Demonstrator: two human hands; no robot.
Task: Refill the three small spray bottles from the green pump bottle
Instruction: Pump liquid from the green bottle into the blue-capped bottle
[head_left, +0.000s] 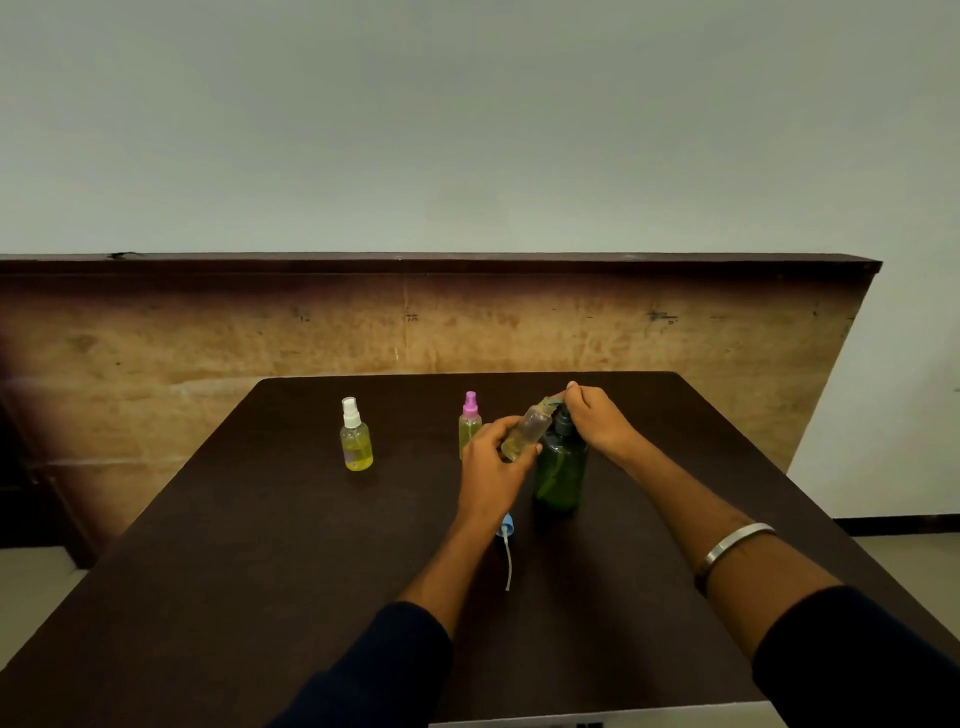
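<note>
An uncapped spray bottle (525, 433) is grasped by the left hand (493, 457) and is held tilted, with its open neck brought up to the spout of the green pump bottle (561, 470). The pump head of that bottle is covered by the right hand (597, 418), whose fingers are closed over it. A metal bangle (737, 545) is worn on the right forearm. The green pump bottle stands upright on the dark table (260, 571). A blue spray cap (505, 530) with its tube lies in front of the green pump bottle, toward the person. Just left of it the pink-capped bottle (470, 423) is seen, partly hidden behind the left hand, and farther left the white-capped bottle (355, 436) stands.
</note>
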